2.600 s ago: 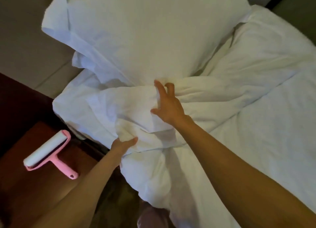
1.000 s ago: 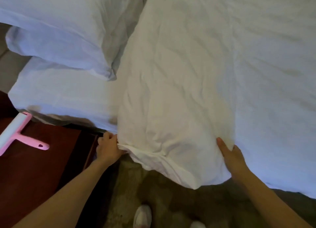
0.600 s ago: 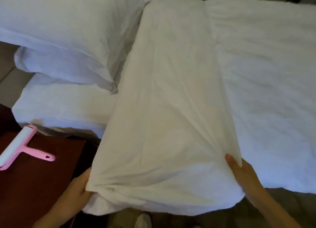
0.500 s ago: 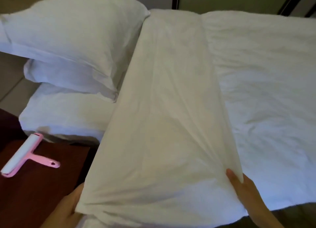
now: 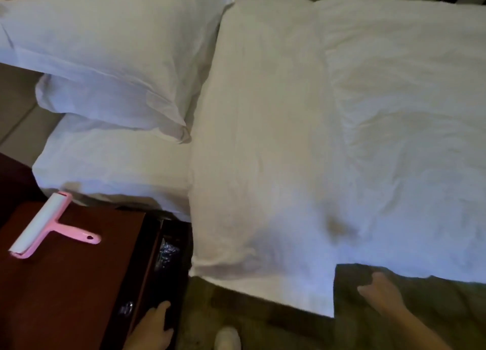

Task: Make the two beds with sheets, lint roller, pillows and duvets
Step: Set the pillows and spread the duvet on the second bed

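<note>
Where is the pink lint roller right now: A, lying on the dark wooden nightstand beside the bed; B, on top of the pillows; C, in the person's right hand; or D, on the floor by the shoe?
A: the pink lint roller lies flat on the nightstand, and neither the left hand nor the right hand holds anything.

Looked over the lint roller [image 5: 42,222], the pillows [image 5: 113,47], the duvet [image 5: 263,139] and the dark wooden tabletop [image 5: 73,284]; read no lettering, label, brand, number or sign on any of them.
</note>
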### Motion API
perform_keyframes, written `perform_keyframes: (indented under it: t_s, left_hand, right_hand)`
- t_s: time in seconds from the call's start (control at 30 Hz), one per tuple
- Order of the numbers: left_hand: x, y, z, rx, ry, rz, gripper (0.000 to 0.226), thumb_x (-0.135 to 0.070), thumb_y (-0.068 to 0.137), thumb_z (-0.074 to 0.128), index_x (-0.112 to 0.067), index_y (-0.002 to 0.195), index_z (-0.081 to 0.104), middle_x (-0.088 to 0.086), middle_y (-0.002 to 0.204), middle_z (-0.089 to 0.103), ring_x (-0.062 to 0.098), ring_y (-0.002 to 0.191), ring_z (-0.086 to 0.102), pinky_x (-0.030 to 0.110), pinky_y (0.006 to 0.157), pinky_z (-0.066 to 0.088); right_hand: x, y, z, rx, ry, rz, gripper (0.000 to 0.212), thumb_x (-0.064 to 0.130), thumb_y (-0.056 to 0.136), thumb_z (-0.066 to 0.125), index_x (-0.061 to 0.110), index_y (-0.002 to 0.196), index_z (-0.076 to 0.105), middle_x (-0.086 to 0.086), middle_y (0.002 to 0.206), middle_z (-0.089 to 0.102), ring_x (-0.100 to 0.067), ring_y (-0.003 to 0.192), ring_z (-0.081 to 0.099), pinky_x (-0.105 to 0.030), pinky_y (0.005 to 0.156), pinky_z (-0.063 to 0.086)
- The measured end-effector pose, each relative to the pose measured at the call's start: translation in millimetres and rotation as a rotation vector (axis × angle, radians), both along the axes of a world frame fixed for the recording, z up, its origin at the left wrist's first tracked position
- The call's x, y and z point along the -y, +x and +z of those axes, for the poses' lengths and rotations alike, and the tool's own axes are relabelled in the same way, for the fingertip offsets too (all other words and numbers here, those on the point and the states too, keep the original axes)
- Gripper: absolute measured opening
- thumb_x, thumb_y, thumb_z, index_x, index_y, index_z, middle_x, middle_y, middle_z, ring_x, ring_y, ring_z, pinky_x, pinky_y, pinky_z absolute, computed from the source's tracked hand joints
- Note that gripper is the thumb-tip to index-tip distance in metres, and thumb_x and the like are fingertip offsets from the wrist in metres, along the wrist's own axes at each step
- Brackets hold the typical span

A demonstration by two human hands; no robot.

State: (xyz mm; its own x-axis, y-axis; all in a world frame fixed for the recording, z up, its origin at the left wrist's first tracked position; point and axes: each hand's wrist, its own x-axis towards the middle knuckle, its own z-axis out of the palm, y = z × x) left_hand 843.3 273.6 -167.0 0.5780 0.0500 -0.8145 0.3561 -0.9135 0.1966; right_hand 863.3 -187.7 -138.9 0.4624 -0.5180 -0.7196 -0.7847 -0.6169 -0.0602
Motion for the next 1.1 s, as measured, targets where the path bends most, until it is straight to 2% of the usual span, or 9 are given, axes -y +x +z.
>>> perform_keyframes:
  t_s: [0.13,0.3,0.4,0.47,0.67,0.77,0.87,1.0,1.1]
  left_hand:
    - [35,63,9,0.208,-0.11,0.21,0.054,-0.02,0.092,0.058,-0.014,0.141,0.036,0.011,0.138,0.046,0.023,0.126,0.046,0.025,0.094,0.038]
    - [55,160,3,0.361,-0.343,0.543,0.065,-0.015,0.089,0.063,-0.01,0.145,0.03,0.013,0.148,0.036,0.031,0.128,0.044,0.038,0.098,0.041]
    - [65,215,0,0.355,-0.592,0.705,0.072,-0.018,0.088,0.065,-0.018,0.147,0.024,0.004,0.148,0.037,0.026,0.131,0.04,0.038,0.099,0.039]
    - [71,237,0,0.288,-0.631,0.776,0.079,-0.023,0.085,0.069,-0.017,0.146,0.02,0.001,0.145,0.038,0.026,0.129,0.041,0.043,0.098,0.038]
    - [67,255,-1,0.205,-0.704,0.75,0.076,-0.036,0.07,0.08,-0.011,0.134,0.048,0.004,0.129,0.058,0.02,0.113,0.056,0.034,0.092,0.046]
    - [69,247,9,0.172,-0.71,0.766,0.107,-0.066,0.033,0.085,-0.019,0.124,0.057,-0.002,0.115,0.068,0.02,0.106,0.063,0.036,0.09,0.051]
    - [82,241,26,0.16,-0.754,0.823,0.095,-0.065,0.032,0.086,-0.019,0.112,0.062,-0.001,0.104,0.072,0.018,0.097,0.068,0.034,0.084,0.052]
    - [82,242,57,0.161,-0.8,0.867,0.031,-0.013,0.079,0.073,-0.009,0.108,0.065,0.011,0.101,0.072,0.024,0.091,0.069,0.035,0.08,0.053]
    - [67,247,98,0.124,-0.857,0.841,0.042,-0.012,0.068,0.083,-0.003,0.105,0.066,0.016,0.094,0.073,0.027,0.082,0.071,0.029,0.062,0.057]
  right_hand:
    - [-35,40,11,0.436,0.024,0.103,0.049,0.014,0.092,0.058,0.007,0.137,0.041,-0.018,0.142,0.042,-0.033,0.13,0.041,-0.041,0.11,0.03]
    - [-62,121,11,0.804,-0.071,0.646,0.056,0.032,0.094,0.054,0.021,0.146,0.035,-0.009,0.154,0.027,-0.03,0.142,0.025,-0.038,0.107,0.03]
    - [-45,136,-14,0.404,-0.056,0.704,0.07,0.048,0.094,0.037,0.035,0.15,-0.003,0.004,0.155,-0.02,-0.029,0.147,0.004,-0.05,0.109,0.033]
    - [-32,126,-26,0.133,0.032,0.512,0.074,0.038,0.097,0.044,0.035,0.149,-0.008,0.014,0.147,-0.032,-0.025,0.144,0.019,-0.047,0.107,0.037]
    - [-36,164,-16,0.556,-0.03,0.018,0.039,0.029,0.096,0.051,0.017,0.133,0.051,-0.01,0.137,0.051,-0.03,0.121,0.051,-0.036,0.099,0.039]
    - [-29,193,-9,0.699,-0.11,-0.225,0.059,0.04,0.083,0.068,0.007,0.128,0.049,-0.022,0.128,0.051,-0.04,0.116,0.048,-0.046,0.094,0.041]
    - [-27,210,-4,0.664,-0.019,-0.434,0.097,0.057,0.068,0.073,0.005,0.14,0.033,-0.027,0.136,0.043,-0.044,0.124,0.042,-0.051,0.102,0.036]
    - [-29,205,-5,0.554,0.091,-0.401,0.067,0.044,0.09,0.058,0.003,0.139,0.038,-0.026,0.134,0.049,-0.042,0.123,0.045,-0.045,0.1,0.036]
    - [-44,199,8,0.517,-0.062,-0.231,0.052,0.045,0.095,0.046,0.007,0.129,0.052,-0.024,0.121,0.06,-0.041,0.115,0.052,-0.044,0.096,0.038]
